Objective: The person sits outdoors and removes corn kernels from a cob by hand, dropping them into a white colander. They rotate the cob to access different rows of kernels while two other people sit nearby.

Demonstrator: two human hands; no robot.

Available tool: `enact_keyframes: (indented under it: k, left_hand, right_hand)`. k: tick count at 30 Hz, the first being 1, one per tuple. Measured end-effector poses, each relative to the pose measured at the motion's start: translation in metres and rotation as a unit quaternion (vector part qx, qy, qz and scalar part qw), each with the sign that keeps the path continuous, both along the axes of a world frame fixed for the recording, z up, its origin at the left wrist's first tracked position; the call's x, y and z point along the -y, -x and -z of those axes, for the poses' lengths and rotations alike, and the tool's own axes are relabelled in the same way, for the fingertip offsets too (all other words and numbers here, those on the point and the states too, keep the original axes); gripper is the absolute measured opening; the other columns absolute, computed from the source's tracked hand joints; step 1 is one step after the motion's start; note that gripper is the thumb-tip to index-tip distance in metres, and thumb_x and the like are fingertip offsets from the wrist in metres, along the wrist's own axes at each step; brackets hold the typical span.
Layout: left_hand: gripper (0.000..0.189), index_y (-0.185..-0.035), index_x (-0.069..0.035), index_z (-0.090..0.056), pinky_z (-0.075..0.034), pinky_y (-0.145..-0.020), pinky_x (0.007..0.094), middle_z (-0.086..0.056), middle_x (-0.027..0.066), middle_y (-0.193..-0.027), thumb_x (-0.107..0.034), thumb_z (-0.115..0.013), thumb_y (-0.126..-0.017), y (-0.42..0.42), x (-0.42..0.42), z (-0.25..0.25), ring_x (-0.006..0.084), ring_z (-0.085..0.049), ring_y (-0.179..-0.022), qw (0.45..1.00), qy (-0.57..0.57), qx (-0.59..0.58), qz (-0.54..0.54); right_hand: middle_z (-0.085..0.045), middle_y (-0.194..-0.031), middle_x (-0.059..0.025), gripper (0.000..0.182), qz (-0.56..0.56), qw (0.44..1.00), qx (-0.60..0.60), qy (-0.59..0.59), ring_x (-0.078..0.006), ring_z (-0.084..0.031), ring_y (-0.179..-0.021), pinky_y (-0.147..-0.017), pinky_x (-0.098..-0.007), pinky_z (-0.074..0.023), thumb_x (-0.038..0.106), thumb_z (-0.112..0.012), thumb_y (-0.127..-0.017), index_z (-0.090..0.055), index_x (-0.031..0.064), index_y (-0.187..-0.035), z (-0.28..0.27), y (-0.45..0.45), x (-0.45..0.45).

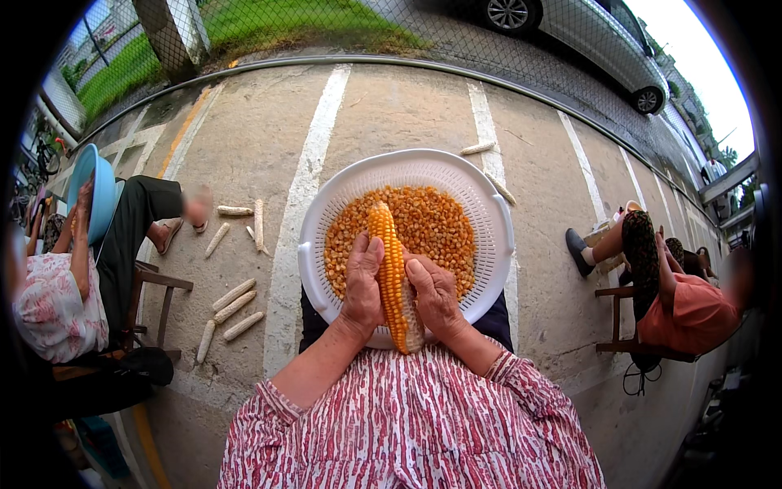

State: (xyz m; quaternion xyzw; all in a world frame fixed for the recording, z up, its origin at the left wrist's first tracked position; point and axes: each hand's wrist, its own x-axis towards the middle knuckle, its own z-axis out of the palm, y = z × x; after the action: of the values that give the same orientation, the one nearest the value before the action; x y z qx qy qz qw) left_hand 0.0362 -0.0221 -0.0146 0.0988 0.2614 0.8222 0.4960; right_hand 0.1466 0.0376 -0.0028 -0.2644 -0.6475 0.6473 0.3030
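An ear of dried corn (389,269) stands out between my hands, its yellow kernels on the left and upper part, and bare cob on the lower right side. My left hand (365,284) is closed around its left side. On the other side my right hand (435,290) grips the cob, thumb against the edge of the kernel rows. Beneath both hands a white plastic colander (403,160) rests on my lap. Loose orange corn kernels (427,214) cover its bottom.
Stripped corncobs (235,294) lie in several places on the concrete floor at left; two more (478,148) lie beyond the colander. A seated person at left holds a blue basin (98,192). Another person (690,305) sits at right. A chain-link fence (293,30) runs across the far side.
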Motion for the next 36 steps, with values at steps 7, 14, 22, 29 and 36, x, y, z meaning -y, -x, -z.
enact_keyframes:
  k: [7, 14, 22, 29, 36]
  left_hand:
    - [0.021, -0.118, -0.007, -0.047, -0.054, -0.078, 0.0306, -0.061, 0.0073, -0.099, -0.022, -0.043, -0.103, -0.002, -0.001, -0.005, 0.0159, -0.062, -0.088, 0.999, 0.04, 0.018, 0.01]
    - [0.021, -0.118, -0.008, -0.046, -0.055, -0.078, 0.0316, -0.06, 0.0078, -0.1, -0.021, -0.042, -0.103, -0.002, 0.0, 0.0, 0.0164, -0.063, -0.088, 0.999, 0.024, -0.021, 0.027]
    - [0.024, -0.122, -0.008, -0.042, -0.056, -0.076, 0.0309, -0.059, 0.0067, -0.099, -0.023, -0.04, -0.103, -0.004, 0.002, -0.012, 0.0161, -0.063, -0.087, 0.998, 0.049, -0.038, 0.03]
    - [0.021, -0.116, -0.009, -0.042, -0.055, -0.06, 0.0258, -0.056, 0.003, -0.09, -0.026, -0.039, -0.103, -0.006, -0.001, -0.012, 0.0109, -0.061, -0.072, 0.995, 0.061, -0.073, 0.031]
    - [0.022, -0.114, -0.008, -0.044, -0.052, -0.064, 0.0228, -0.054, 0.0021, -0.091, -0.026, -0.039, -0.104, -0.006, 0.0, -0.01, 0.0085, -0.058, -0.076, 0.994, 0.073, -0.078, 0.018]
  right_hand:
    - [-0.066, -0.109, -0.013, 0.037, -0.142, 0.988, 0.064, 0.003, -0.016, -0.06, -0.099, -0.086, -0.028, -0.0476, 0.023, -0.054, -0.096, -0.061, -0.0042, -0.12, -0.018, -0.014, -0.026]
    - [-0.065, -0.077, -0.0115, 0.029, -0.241, 0.936, 0.23, -0.111, -0.0135, -0.059, -0.07, -0.066, -0.0309, -0.0488, 0.017, -0.056, -0.087, -0.064, -0.006, -0.101, -0.054, -0.003, -0.052]
    - [-0.058, -0.065, -0.0164, 0.028, -0.25, 0.917, 0.27, -0.152, -0.0183, -0.061, -0.062, -0.059, -0.0367, -0.0481, 0.019, -0.057, -0.084, -0.061, -0.0088, -0.086, -0.067, 0.006, -0.052]
    - [-0.061, -0.065, -0.0119, 0.03, -0.285, 0.93, 0.227, -0.033, -0.0147, -0.062, -0.064, -0.059, -0.0329, -0.05, 0.02, -0.059, -0.083, -0.062, -0.01, -0.083, -0.065, 0.007, -0.064]
    - [-0.057, -0.061, -0.0186, 0.023, -0.239, 0.931, 0.256, -0.105, -0.0212, -0.059, -0.056, -0.054, -0.0386, -0.046, 0.014, -0.059, -0.076, -0.06, -0.0095, -0.076, -0.048, 0.011, -0.058]
